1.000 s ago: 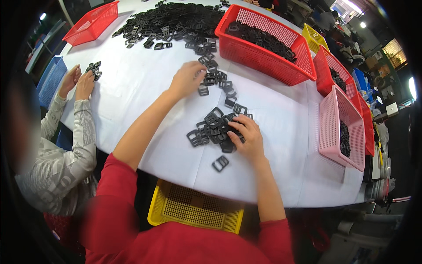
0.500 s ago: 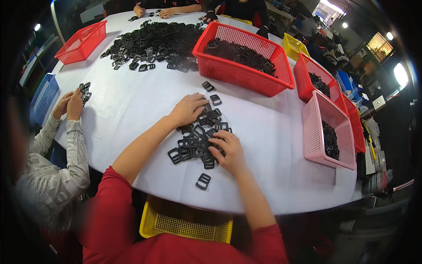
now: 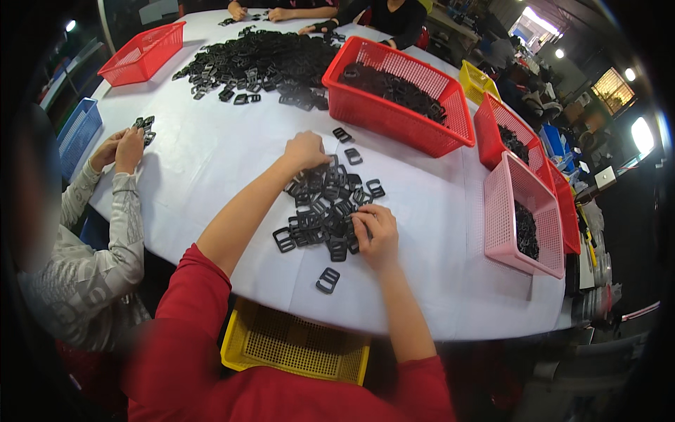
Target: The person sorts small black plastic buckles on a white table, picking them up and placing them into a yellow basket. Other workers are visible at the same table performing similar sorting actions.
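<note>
A loose pile of black plastic strap buckles (image 3: pixel 320 218) lies on the white table in front of me. At its far left edge is my left hand (image 3: pixel 306 150), fingers bent down against the buckles; the hand hides most of what is under them. My right hand (image 3: pixel 377 235) is at the pile's right side, thumb and fingers drawn together on a buckle there, partly covered by the fingers. Apart from the pile lie a single buckle (image 3: pixel 328 280) on the near side and two more, one of them this buckle (image 3: pixel 353 156), beyond it.
A large buckle heap (image 3: pixel 260 63) covers the far table. Beyond my pile stands a red basket (image 3: pixel 394 119) of buckles; a pink basket (image 3: pixel 503 239) is right. A yellow basket (image 3: pixel 295 355) sits below the table edge. At left, a co-worker's hands (image 3: pixel 119 149) hold buckles.
My left hand has moved farther away along the pile and its fingers have bent. My right hand's fingers have drawn together. A buckle at the pile's right edge now lies farther out.
</note>
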Demonstrator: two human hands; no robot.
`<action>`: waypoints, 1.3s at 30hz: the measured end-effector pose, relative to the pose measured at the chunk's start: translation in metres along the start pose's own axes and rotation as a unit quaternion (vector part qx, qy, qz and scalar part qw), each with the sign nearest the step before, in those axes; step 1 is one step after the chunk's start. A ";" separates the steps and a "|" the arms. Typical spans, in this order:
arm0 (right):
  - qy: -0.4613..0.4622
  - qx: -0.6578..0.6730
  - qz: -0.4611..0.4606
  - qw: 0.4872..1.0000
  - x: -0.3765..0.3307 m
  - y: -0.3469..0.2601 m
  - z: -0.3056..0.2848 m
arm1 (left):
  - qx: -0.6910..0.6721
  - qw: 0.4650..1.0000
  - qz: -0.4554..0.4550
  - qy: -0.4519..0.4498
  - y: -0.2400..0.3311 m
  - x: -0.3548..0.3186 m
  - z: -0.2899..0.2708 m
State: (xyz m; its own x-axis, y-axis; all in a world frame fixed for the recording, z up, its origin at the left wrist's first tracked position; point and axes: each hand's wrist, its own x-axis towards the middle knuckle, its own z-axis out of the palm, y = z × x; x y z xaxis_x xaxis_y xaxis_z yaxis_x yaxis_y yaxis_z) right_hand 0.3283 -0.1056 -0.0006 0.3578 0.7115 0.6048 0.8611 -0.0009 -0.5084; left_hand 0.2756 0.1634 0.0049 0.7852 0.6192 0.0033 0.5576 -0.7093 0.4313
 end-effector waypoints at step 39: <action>-0.021 0.100 0.408 0.907 -0.082 -0.048 -0.063 | -0.099 0.960 0.123 0.231 0.013 -0.273 -0.005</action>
State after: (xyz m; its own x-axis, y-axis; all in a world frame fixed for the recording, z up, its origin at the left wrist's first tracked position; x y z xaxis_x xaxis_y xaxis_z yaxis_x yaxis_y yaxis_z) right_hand 0.2806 -0.2079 0.0131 0.8288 0.5577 -0.0456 0.2307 -0.4149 -0.8801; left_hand 0.0669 -0.0136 0.0146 0.6584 0.5566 0.5067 0.2728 -0.8039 0.5286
